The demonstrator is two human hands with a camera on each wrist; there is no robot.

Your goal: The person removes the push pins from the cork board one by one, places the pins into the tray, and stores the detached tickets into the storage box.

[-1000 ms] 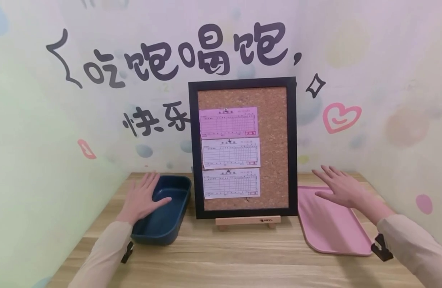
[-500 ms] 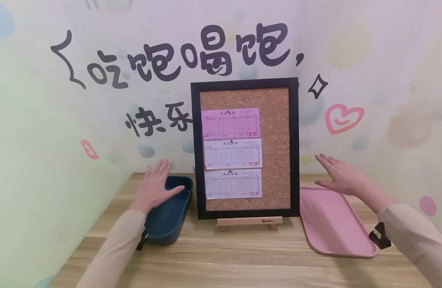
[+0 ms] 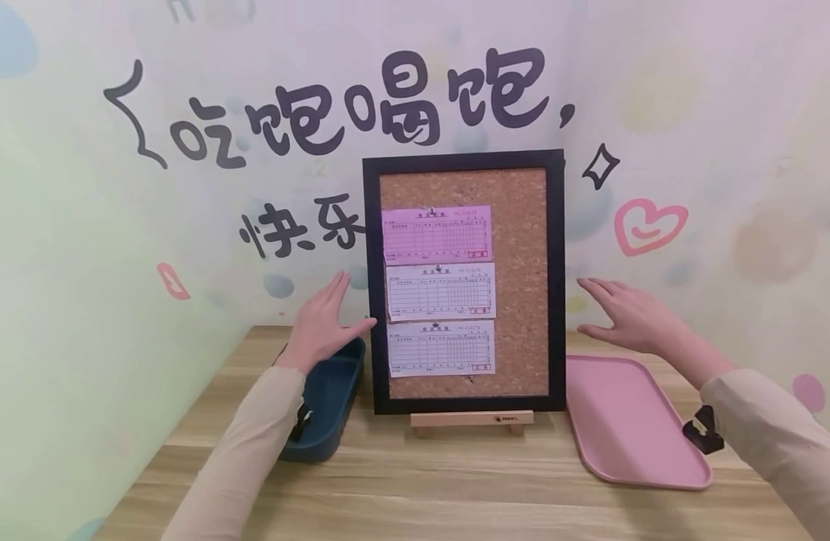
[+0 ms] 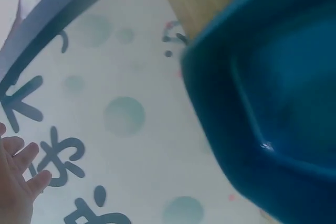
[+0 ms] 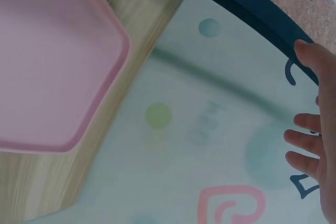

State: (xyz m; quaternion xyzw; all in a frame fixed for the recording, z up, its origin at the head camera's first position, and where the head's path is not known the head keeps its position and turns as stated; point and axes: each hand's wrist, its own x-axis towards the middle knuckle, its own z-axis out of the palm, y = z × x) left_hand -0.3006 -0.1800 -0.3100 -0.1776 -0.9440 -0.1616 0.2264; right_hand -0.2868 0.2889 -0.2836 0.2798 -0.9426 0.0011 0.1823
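Observation:
A black-framed cork board point(image 3: 521, 300) stands upright on a small wooden easel point(image 3: 472, 419). Pinned in a column on its left half are a pink receipt slip point(image 3: 437, 244) and two white ones, the middle slip point(image 3: 435, 297) and the bottom slip point(image 3: 435, 357). My left hand point(image 3: 320, 327) is raised at the board's left edge, fingers extended and thumb tip close to the frame; whether it touches I cannot tell. On the other side, my right hand point(image 3: 634, 319) hovers just off the right edge, fingers extended, holding nothing.
A deep blue tray point(image 3: 328, 428) sits on the wooden table point(image 3: 455, 488) below the left hand. To the board's right lies a flat pink tray point(image 3: 631, 421). A wall with printed characters point(image 3: 408, 98) rises behind.
Both hands have risen and come nearer to the board's sides, the left moving rightward and the right slightly leftward. The view has shifted a little; board and trays stay in place.

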